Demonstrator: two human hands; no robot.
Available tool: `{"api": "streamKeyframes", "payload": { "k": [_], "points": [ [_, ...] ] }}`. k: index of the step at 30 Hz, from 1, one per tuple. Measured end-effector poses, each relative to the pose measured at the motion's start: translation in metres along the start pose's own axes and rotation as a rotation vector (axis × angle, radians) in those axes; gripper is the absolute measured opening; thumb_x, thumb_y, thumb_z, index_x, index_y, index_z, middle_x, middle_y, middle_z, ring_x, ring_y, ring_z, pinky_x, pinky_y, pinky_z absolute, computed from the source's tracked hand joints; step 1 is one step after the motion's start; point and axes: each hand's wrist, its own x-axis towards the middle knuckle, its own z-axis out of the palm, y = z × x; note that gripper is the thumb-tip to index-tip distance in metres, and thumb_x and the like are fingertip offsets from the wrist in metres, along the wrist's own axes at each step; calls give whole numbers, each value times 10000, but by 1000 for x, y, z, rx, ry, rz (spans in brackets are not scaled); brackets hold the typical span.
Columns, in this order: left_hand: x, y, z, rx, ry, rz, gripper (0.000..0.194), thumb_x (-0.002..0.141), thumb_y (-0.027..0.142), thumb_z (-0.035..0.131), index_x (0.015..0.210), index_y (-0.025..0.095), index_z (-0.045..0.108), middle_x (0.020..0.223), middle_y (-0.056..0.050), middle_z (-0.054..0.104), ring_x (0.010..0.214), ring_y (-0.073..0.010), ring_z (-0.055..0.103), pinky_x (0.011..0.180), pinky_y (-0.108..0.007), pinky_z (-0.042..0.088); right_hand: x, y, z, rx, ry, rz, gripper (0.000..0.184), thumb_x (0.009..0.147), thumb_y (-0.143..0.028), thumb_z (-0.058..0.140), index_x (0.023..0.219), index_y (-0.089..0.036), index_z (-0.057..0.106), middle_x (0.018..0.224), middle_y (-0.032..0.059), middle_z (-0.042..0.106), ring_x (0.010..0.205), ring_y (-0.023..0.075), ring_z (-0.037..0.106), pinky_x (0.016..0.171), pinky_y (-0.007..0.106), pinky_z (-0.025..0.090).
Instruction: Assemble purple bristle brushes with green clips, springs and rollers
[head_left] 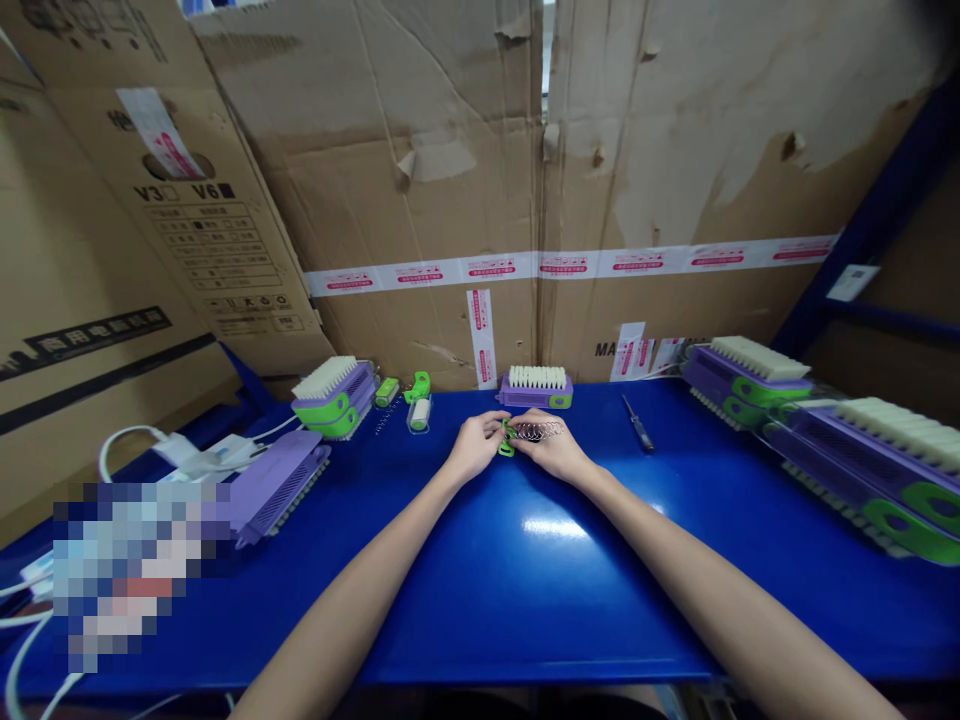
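Near the middle of the blue table, my two hands meet around a small green plastic part [507, 449]. My left hand [478, 445] pinches its left side with thumb and fingers. From the other side, the fingertips of my right hand [559, 455] touch the same part. A metal coil spring [540, 430] lies along the right hand, its near end close to the green part; whether the two are joined I cannot tell. Just beyond the hands, a purple brush head [535, 388] with cream bristles rests against the cardboard.
A screwdriver [638, 425] lies to the right. Stacked purple-green brushes [750, 380] stand at far right, others [335, 397] at left. Left of centre are a green-ended battery [388, 391], a dark spring [388, 413] and a clear-cased piece [419, 413]. White cables [135, 432] and a power strip [202, 460] line the left edge.
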Motion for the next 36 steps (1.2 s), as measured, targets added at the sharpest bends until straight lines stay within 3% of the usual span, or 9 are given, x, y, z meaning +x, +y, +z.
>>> {"api": "streamKeyframes", "payload": {
  "k": [9, 18, 24, 36],
  "points": [
    [1, -3, -3, 20, -96, -7, 423, 694, 24, 551, 1113, 84, 561, 934, -101, 682, 868, -166, 644, 827, -299, 491, 0, 4, 1, -21, 49, -29, 179, 717, -186, 639, 886, -166, 690, 871, 68, 670, 783, 170, 638, 764, 297, 494],
    [2, -8, -1, 26, -51, 10, 372, 684, 61, 580, 1054, 97, 582, 845, -70, 682, 817, -156, 645, 766, -272, 506, 2, 7, 1, -154, 65, -76, 96, 721, -214, 648, 800, -172, 685, 848, 71, 704, 804, 195, 660, 755, 314, 517],
    [2, -5, -1, 40, -30, -1, 346, 683, 62, 579, 1027, 95, 586, 825, -69, 675, 806, -160, 641, 793, -298, 500, -1, 6, -3, -136, 9, -160, 233, 716, -161, 616, 941, -173, 677, 955, 78, 705, 885, 193, 657, 820, 321, 512],
    [0, -5, -5, -2, -155, 17, 482, 646, 43, 574, 1124, 106, 548, 908, -61, 664, 712, -104, 606, 713, -247, 486, -2, 6, 1, -52, 68, -75, 158, 706, -218, 654, 856, -179, 683, 873, 58, 714, 808, 181, 668, 772, 293, 520]
  ]
}}
